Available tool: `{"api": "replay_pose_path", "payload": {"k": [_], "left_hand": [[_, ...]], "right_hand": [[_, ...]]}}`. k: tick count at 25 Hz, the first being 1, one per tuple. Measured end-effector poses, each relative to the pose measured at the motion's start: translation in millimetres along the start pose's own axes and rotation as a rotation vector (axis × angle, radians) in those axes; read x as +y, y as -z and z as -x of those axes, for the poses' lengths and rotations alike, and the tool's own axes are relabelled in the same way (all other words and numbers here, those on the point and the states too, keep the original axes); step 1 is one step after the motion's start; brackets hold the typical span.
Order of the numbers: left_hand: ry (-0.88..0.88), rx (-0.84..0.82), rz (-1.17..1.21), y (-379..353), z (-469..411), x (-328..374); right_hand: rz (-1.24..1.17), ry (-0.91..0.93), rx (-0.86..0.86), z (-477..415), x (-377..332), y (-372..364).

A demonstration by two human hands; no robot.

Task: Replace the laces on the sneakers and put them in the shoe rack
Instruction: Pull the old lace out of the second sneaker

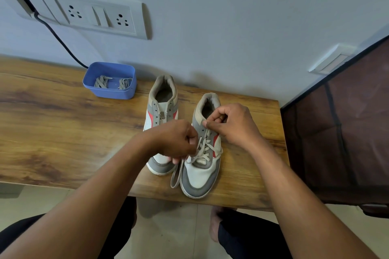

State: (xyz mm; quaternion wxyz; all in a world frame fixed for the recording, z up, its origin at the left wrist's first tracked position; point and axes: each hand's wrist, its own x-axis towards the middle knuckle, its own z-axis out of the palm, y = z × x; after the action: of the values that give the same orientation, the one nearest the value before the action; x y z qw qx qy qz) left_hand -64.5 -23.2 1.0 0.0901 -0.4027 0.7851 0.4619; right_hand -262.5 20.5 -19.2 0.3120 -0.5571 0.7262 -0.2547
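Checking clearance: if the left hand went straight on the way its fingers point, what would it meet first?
Probably the laced sneaker, right beside the left hand, which pinches its lace; depth is unclear.

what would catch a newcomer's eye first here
The two hands meet over the wooden table: the left hand pinches the grey lace of a half-laced sneaker, while the right hand pinches it at the top eyelet. Beside that shoe, nearer the wall, stands the second sneaker with bare eyelets. Further back, a blue tub holds two bundles of laces.
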Motion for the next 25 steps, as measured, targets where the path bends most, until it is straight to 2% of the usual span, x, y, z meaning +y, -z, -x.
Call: {"api": "replay_pose_path", "payload": {"k": [1,2,5,6,7,10,12,14,15,18,19,20,23,25], "left_hand": [[0.022,-0.049,0.036,4,3,-1],[0.033,-0.022,0.048,5,5,-1],[-0.004,0.223,-0.033,-9,0,4],[-0.023,0.252,-0.082,-12,-3,5],[-0.034,0.228,-0.101,-11,-2,5],[0.004,-0.03,0.045,3,3,-3],[0.018,0.051,0.065,1,2,-4],[-0.02,0.219,-0.044,-9,-3,0],[-0.039,0.219,-0.095,-10,-4,1],[-0.042,-0.055,0.018,3,3,-2],[-0.027,-0.093,0.061,6,6,-3],[-0.016,-0.048,0.054,6,6,-3],[-0.042,0.222,-0.135,-9,0,3],[-0.074,0.122,-0.107,-6,1,2]], "right_hand": [[0.002,0.0,-0.004,0,0,0],[0.0,-0.001,-0.006,0,0,0],[-0.006,-0.01,-0.004,-1,-1,-1],[-0.009,-0.011,-0.004,-1,-1,-1],[-0.014,-0.008,-0.006,-1,-1,-1],[-0.006,0.0,-0.015,-1,0,-1],[-0.003,0.0,-0.013,-1,0,-1],[0.0,0.003,-0.012,-1,0,-2],[0.0,0.006,-0.012,-1,0,-2],[-0.002,0.015,-0.019,0,0,-1],[0.001,0.014,-0.022,0,0,0],[0.003,0.013,-0.023,0,-1,0],[0.004,0.012,-0.021,1,-1,-1],[-0.004,0.012,-0.023,1,-1,0]]}}
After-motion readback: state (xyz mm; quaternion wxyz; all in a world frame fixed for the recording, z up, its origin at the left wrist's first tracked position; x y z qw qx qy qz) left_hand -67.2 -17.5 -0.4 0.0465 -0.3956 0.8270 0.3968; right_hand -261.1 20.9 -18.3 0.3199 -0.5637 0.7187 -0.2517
